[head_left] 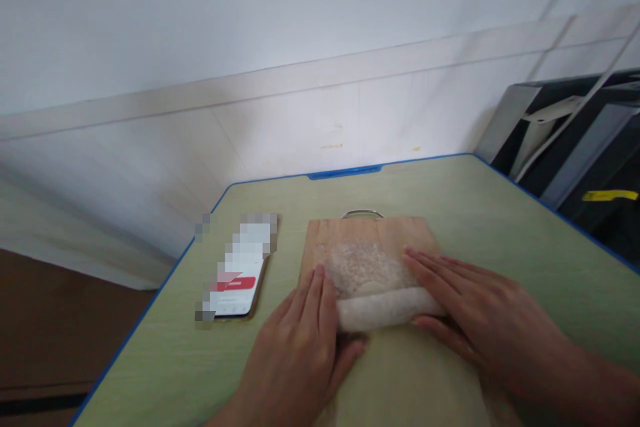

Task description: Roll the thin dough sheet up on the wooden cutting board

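Observation:
A whitish roll that looks like dough [385,309] lies crosswise on a wooden cutting board [320,233]. My left hand [305,340] is around the roll's left end, fingers stretched along the far side and thumb on the near side. Around the right end is my right hand [475,310], its fingers reaching over onto the board and its thumb below the roll. Both ends are hidden under the hands. Just beyond the roll, a white floury patch [363,263] covers the board.
A phone [245,267] with a lit, partly blurred screen lies left of the board on a green, blue-edged table [280,197]. The board's metal handle [363,212] points to the wall [310,127]. Dark boxy objects [565,140] stand beyond the table's right edge.

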`<action>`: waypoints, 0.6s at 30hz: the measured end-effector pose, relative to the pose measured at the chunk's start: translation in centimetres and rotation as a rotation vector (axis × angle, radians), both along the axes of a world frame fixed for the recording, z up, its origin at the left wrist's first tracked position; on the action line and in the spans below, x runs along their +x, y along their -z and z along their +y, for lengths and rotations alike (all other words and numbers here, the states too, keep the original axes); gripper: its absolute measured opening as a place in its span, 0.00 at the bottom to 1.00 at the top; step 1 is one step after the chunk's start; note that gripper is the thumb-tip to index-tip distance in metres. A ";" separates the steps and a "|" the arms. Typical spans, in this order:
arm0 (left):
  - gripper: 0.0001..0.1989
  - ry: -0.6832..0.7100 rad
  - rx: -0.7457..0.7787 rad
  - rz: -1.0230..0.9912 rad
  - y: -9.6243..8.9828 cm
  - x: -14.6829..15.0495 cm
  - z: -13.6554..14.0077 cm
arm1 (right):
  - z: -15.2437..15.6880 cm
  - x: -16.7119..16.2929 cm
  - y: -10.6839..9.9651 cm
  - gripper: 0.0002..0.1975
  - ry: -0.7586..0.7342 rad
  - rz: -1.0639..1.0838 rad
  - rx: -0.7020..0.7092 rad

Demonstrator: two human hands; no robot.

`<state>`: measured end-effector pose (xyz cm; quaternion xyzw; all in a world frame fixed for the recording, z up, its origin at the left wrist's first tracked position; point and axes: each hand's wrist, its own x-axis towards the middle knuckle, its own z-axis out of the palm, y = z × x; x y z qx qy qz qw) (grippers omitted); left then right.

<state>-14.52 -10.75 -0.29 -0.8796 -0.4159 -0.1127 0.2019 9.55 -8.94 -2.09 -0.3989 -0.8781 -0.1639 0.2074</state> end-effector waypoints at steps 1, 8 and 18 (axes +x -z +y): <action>0.26 0.003 -0.015 -0.007 -0.1 0.0 0.1 | 0.1 0.0 0.0 0.20 -0.002 0.006 -0.009; 0.26 -0.079 -0.235 -0.036 -0.9 -0.4 3.6 | 3.4 0.5 -0.1 0.19 0.033 -0.019 -0.143; 0.26 -0.067 -0.172 -0.011 -0.5 -0.3 1.3 | 0.9 0.4 0.2 0.21 0.027 -0.032 -0.035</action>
